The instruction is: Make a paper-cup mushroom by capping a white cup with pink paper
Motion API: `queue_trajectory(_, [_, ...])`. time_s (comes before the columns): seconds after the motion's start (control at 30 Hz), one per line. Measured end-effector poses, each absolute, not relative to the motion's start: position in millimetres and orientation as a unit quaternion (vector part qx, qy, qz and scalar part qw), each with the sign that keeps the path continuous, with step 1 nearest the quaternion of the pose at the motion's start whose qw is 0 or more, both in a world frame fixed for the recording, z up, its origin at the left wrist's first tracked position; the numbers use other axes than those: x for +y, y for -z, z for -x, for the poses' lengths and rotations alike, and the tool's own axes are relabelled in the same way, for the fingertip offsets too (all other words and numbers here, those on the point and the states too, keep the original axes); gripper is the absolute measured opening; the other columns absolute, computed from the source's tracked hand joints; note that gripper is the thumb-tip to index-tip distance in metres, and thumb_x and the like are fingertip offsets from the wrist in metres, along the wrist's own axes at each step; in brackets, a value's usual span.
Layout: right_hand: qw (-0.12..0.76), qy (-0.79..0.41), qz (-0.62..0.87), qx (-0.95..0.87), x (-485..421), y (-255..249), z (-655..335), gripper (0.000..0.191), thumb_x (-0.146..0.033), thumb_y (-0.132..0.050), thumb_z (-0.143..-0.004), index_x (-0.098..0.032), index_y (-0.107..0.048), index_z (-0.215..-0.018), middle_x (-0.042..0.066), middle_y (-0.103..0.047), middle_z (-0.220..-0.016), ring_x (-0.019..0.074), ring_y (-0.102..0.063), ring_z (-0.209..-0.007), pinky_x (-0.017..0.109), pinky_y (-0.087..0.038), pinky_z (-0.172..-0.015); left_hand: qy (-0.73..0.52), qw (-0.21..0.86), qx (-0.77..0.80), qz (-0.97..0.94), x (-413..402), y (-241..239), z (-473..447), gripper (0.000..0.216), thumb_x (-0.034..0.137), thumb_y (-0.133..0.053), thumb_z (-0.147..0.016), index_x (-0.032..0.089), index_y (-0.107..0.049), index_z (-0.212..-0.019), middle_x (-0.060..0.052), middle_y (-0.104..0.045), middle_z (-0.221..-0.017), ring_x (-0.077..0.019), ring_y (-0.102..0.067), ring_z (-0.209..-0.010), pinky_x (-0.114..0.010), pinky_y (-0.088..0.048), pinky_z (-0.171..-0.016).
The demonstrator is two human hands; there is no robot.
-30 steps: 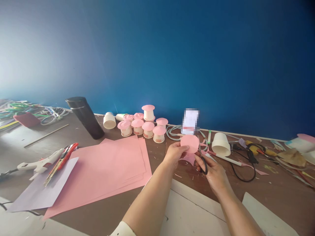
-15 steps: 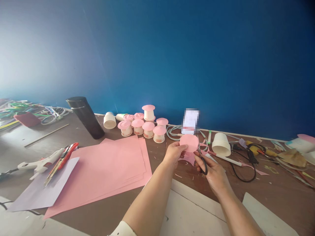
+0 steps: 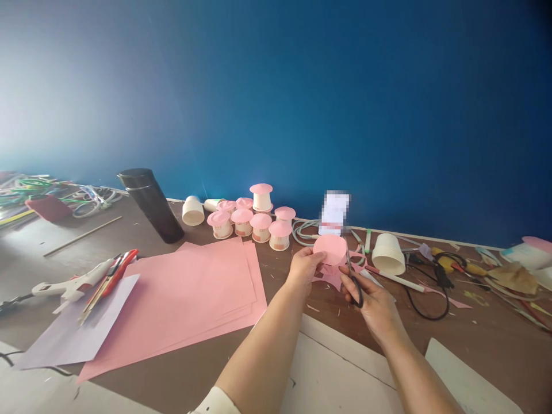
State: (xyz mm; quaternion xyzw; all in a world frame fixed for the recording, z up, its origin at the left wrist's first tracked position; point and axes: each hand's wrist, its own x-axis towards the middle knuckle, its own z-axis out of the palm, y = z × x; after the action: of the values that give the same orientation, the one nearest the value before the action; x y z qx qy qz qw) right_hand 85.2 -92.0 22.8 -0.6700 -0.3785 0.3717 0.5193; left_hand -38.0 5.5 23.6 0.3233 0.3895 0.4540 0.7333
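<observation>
My left hand (image 3: pixel 304 267) pinches a round pink paper disc (image 3: pixel 330 249) and holds it upright above the brown table (image 3: pixel 474 333). My right hand (image 3: pixel 371 299) grips black-handled scissors (image 3: pixel 353 282), whose blades reach up to the disc's right edge. Pink paper offcuts (image 3: pixel 334 277) lie on the table just under the disc. Behind my hands stand several small paper cups with pink paper caps (image 3: pixel 254 218).
A stack of pink paper sheets (image 3: pixel 194 293) lies at the left, with a lilac sheet (image 3: pixel 73 333), a glue gun (image 3: pixel 69 286) and red-handled scissors (image 3: pixel 112 276) beside it. A black flask (image 3: pixel 150 204) leans behind. White cups (image 3: pixel 388 253), a pen, cables and tools litter the right side.
The disc has turned and dropped slightly in my left hand while the scissors stay at its right edge. Both hands have shifted a little left.
</observation>
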Motion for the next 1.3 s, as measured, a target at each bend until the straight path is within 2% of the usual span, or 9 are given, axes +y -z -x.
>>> queue_trajectory(0.1, [0.520,-0.375,0.668,-0.379,-92,-22,-85,0.054,-0.055,-0.074,-0.067,-0.022,-0.074,-0.111,0.001,-0.064,-0.069,0.0133,-0.058,-0.059,0.025,-0.047,-0.056,-0.467,0.754,0.383,-0.259,5,-24,37,0.019,0.020,-0.075,-0.067,0.014,-0.061,-0.078,-0.001,-0.058,-0.067,-0.0059,-0.049,-0.054,-0.020,-0.042,-0.057])
queue_trajectory(0.23, [0.511,-0.362,0.670,-0.399,-92,-22,-84,0.055,-0.057,-0.072,-0.070,-0.021,-0.074,-0.112,0.001,-0.064,-0.071,0.0152,-0.059,-0.062,0.026,-0.048,-0.056,-0.431,0.828,0.327,-0.144,-1,-24,32,0.028,0.028,-0.076,-0.072,0.013,-0.061,-0.091,-0.006,-0.065,-0.080,-0.0110,-0.059,-0.063,-0.022,-0.048,-0.058])
queue_trajectory(0.37, [0.506,-0.360,0.669,-0.408,-93,-24,-83,0.056,-0.058,-0.070,-0.071,-0.022,-0.073,-0.113,0.002,-0.066,-0.076,0.0156,-0.060,-0.064,0.026,-0.048,-0.057,-0.383,0.867,0.307,-0.091,-9,-25,26,0.026,0.023,-0.075,-0.074,0.010,-0.062,-0.091,-0.003,-0.061,-0.071,-0.0091,-0.056,-0.059,-0.021,-0.048,-0.058])
queue_trajectory(0.53, [0.494,-0.366,0.675,-0.409,-94,-27,-82,0.057,-0.058,-0.071,-0.070,-0.021,-0.073,-0.113,0.001,-0.067,-0.074,0.0159,-0.060,-0.064,0.027,-0.049,-0.060,-0.414,0.837,0.328,-0.145,-14,-25,24,0.031,0.017,-0.079,-0.066,0.011,-0.063,-0.091,-0.002,-0.061,-0.068,-0.0083,-0.054,-0.057,-0.021,-0.046,-0.057])
queue_trajectory(0.77, [0.493,-0.352,0.685,-0.405,-94,-30,-82,0.055,-0.058,-0.071,-0.070,-0.022,-0.074,-0.111,0.001,-0.067,-0.076,0.0161,-0.062,-0.066,0.027,-0.049,-0.064,-0.406,0.775,0.404,-0.267,-11,-27,28,0.037,0.023,-0.084,-0.058,0.011,-0.066,-0.088,-0.005,-0.063,-0.073,-0.0100,-0.053,-0.060,-0.023,-0.044,-0.058])
queue_trajectory(1.3, [0.501,-0.353,0.677,-0.407,-94,-27,-85,0.056,-0.059,-0.070,-0.070,-0.022,-0.074,-0.112,0.002,-0.065,-0.072,0.0165,-0.060,-0.063,0.028,-0.049,-0.060,-0.407,0.745,0.402,-0.342,-5,-18,31,0.038,0.031,-0.082,-0.060,0.011,-0.069,-0.088,-0.005,-0.063,-0.074,-0.0105,-0.051,-0.062,-0.024,-0.042,-0.058])
